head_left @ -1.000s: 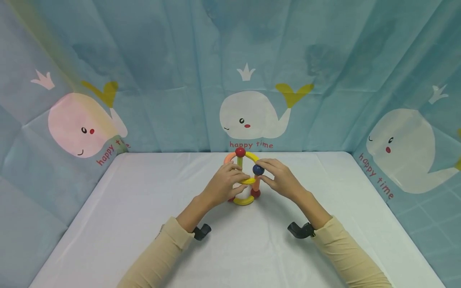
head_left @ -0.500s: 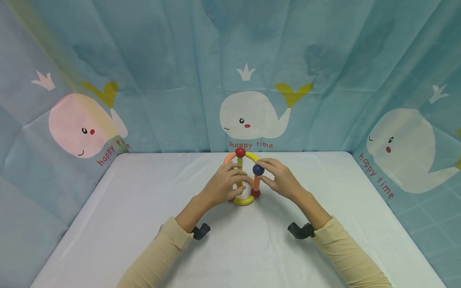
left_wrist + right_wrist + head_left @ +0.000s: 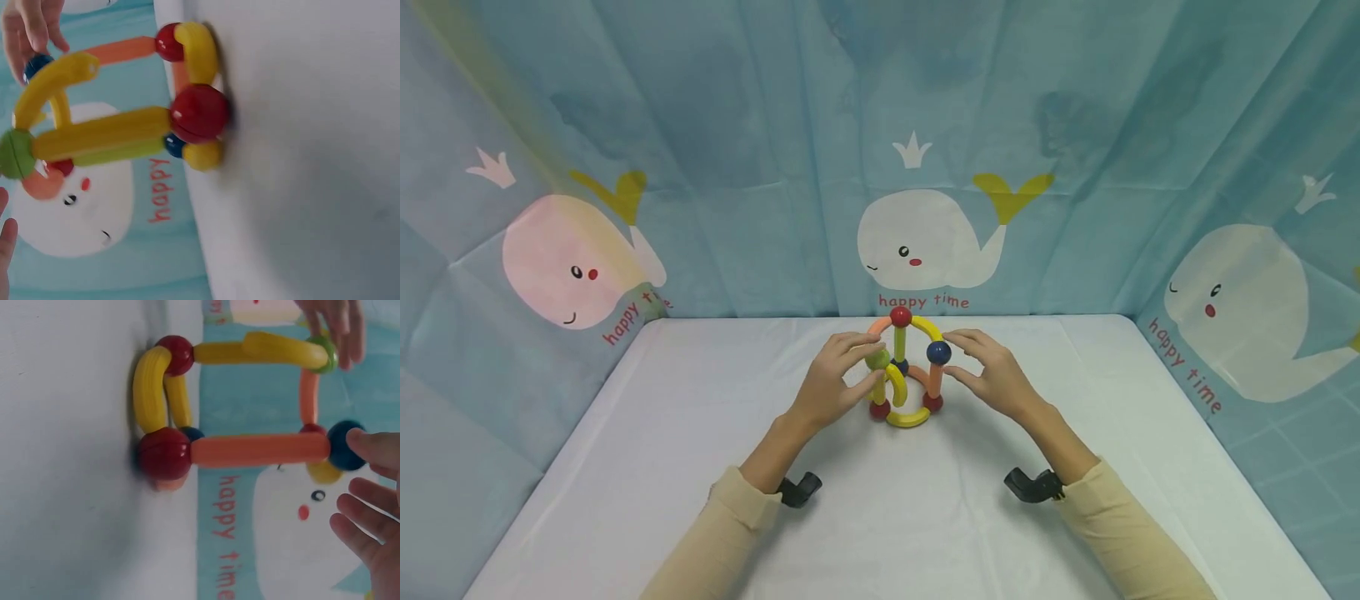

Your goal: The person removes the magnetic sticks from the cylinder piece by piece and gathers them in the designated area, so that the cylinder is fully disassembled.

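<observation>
A frame of coloured sticks and balls stands on the white table, a red ball [image 3: 900, 317] at its top back. My left hand [image 3: 829, 379] is at the green ball [image 3: 877, 358], thumb and fingers spread around its left side; contact is unclear. A yellow curved piece [image 3: 897, 386] hangs from that ball, its lower end free in the head view. Around the right side of the blue ball [image 3: 938, 352], my right hand [image 3: 997, 377] has its fingers loosely spread. In the right wrist view, its thumb overlaps the blue ball [image 3: 347, 445], with other fingers apart from it.
The white table [image 3: 910, 517] extends around the frame. Behind and beside it hang blue curtains [image 3: 760, 242] printed with whales. A black wrist camera [image 3: 800, 490] is on the left wrist, another [image 3: 1032, 485] on the right.
The left hand has moved left, uncovering the green ball. The yellow curve, earlier level between the balls, now hangs down. The right hand has shifted slightly right, its fingers loosened around the blue ball.
</observation>
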Available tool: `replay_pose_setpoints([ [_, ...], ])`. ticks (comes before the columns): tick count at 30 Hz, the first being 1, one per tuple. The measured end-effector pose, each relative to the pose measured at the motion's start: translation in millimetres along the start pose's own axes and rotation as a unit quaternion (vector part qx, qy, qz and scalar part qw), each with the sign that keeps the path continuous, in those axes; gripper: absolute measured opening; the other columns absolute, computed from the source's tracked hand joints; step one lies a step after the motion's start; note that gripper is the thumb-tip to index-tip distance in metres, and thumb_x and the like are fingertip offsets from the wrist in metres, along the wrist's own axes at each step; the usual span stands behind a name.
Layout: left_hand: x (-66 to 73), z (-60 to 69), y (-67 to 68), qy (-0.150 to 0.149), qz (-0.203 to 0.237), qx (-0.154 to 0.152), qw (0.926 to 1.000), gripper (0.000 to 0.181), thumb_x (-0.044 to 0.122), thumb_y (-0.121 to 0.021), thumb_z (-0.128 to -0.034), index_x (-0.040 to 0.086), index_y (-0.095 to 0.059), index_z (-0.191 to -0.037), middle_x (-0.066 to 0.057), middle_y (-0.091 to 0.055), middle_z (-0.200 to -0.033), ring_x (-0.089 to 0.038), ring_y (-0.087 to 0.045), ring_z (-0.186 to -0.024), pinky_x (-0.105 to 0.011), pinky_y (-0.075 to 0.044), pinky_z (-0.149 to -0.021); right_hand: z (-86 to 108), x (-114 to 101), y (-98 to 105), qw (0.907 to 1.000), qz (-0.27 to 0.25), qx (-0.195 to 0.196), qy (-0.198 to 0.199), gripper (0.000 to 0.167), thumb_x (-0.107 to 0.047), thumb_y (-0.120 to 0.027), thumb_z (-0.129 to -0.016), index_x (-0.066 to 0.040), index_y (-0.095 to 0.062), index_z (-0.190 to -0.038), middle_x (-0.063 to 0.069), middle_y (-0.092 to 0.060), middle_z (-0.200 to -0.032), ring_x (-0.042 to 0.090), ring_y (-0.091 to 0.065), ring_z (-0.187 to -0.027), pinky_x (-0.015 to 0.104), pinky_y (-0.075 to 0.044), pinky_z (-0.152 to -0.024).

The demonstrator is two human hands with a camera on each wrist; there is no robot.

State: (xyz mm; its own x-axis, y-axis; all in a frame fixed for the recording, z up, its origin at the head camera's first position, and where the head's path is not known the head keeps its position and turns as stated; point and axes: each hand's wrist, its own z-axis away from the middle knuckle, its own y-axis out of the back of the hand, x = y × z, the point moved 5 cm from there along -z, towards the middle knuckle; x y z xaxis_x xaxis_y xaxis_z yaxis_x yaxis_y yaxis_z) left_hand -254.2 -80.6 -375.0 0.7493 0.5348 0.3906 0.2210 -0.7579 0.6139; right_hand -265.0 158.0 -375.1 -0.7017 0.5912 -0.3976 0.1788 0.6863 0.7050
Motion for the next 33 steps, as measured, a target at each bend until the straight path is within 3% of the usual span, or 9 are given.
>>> replay_pose_setpoints([
  [4,-19.8,12.5,4.5,0.069,0.034,0.034,0.9965,0.045,0.01,-0.076,-0.0831,0.004,-0.062,-0.126,-0.01,-0.067,-0.12,-0.025,-0.059,-0.112,-0.043,-0.052,-0.096,9.2,14.8,-0.4,0.9968,-0.053,0.006,-0.06,0.053,-0.006,-0.08,-0.078,-0.001,-0.061,-0.127,0.016,-0.066,-0.12,0.029,-0.064,-0.107,0.042,-0.058,-0.084],
  [7,-34.2,20.5,1.2,0.137,0.074,0.019,0.9876,0.044,0.009,-0.073,-0.0855,0.004,-0.06,-0.127,-0.011,-0.068,-0.118,-0.027,-0.061,-0.11,-0.045,-0.053,-0.094,17.0,28.0,-7.7,0.986,-0.111,-0.004,-0.124,0.052,-0.01,-0.078,-0.081,-0.002,-0.06,-0.129,0.017,-0.065,-0.12,0.031,-0.064,-0.108,0.042,-0.057,-0.087],
  [10,-45.7,27.5,-10.3,0.215,0.121,-0.044,0.9681,0.043,0.013,-0.07,-0.0884,0.005,-0.059,-0.129,-0.012,-0.068,-0.119,-0.027,-0.061,-0.112,-0.046,-0.052,-0.095,24.1,40.4,-21.6,0.9654,-0.168,-0.03,-0.197,0.051,-0.016,-0.076,-0.084,-0.003,-0.059,-0.13,0.017,-0.065,-0.123,0.031,-0.063,-0.112,0.041,-0.055,-0.092],
  [14,-53.5,35.3,-30.5,0.285,0.177,-0.138,0.9319,0.044,0.018,-0.069,-0.0897,0.004,-0.059,-0.13,-0.013,-0.066,-0.124,-0.029,-0.06,-0.116,-0.046,-0.05,-0.1,30.1,47.9,-41.4,0.9402,-0.225,-0.065,-0.247,0.049,-0.015,-0.073,-0.087,0.0,-0.058,-0.131,0.02,-0.065,-0.122,0.035,-0.063,-0.113,0.042,-0.054,-0.094],
  [16,-54.3,37.3,-38.6,0.297,0.201,-0.164,0.919,0.043,0.018,-0.069,-0.0896,0.003,-0.06,-0.129,-0.014,-0.066,-0.124,-0.03,-0.06,-0.115,-0.045,-0.05,-0.1,30.8,46.7,-48.7,0.9337,-0.243,-0.077,-0.251,0.047,-0.012,-0.072,-0.088,0.002,-0.058,-0.13,0.023,-0.065,-0.121,0.037,-0.062,-0.113,0.044,-0.054,-0.094],
  [19,-53.8,38.2,-46.5,0.295,0.23,-0.176,0.9104,0.04,0.016,-0.069,-0.0895,0.002,-0.062,-0.126,-0.015,-0.067,-0.121,-0.03,-0.062,-0.113,-0.041,-0.052,-0.099,30.8,44.8,-56.8,0.9313,-0.25,-0.085,-0.251,0.043,-0.01,-0.07,-0.088,0.004,-0.06,-0.127,0.024,-0.066,-0.119,0.038,-0.062,-0.113,0.046,-0.054,-0.093],
  [26,-50.2,36.4,-54.6,0.277,0.243,-0.17,0.9141,0.035,0.011,-0.067,-0.0901,-0.001,-0.063,-0.123,-0.018,-0.069,-0.117,-0.034,-0.063,-0.112,-0.045,-0.052,-0.098,29.4,43.6,-64.3,0.9351,-0.232,-0.082,-0.255,0.033,-0.013,-0.07,-0.089,0.002,-0.066,-0.118,0.019,-0.069,-0.114,0.033,-0.063,-0.109,0.042,-0.055,-0.091],
  [33,-47.4,37.7,-57.4,0.295,0.238,-0.166,0.9104,0.03,0.013,-0.068,-0.0897,0.0,-0.067,-0.117,-0.016,-0.071,-0.111,-0.031,-0.064,-0.11,-0.046,-0.052,-0.098,27.8,41.1,-62.6,0.9403,-0.221,-0.082,-0.245,0.029,-0.01,-0.068,-0.09,0.005,-0.066,-0.115,0.021,-0.07,-0.112,0.033,-0.064,-0.106,0.042,-0.056,-0.091],
])
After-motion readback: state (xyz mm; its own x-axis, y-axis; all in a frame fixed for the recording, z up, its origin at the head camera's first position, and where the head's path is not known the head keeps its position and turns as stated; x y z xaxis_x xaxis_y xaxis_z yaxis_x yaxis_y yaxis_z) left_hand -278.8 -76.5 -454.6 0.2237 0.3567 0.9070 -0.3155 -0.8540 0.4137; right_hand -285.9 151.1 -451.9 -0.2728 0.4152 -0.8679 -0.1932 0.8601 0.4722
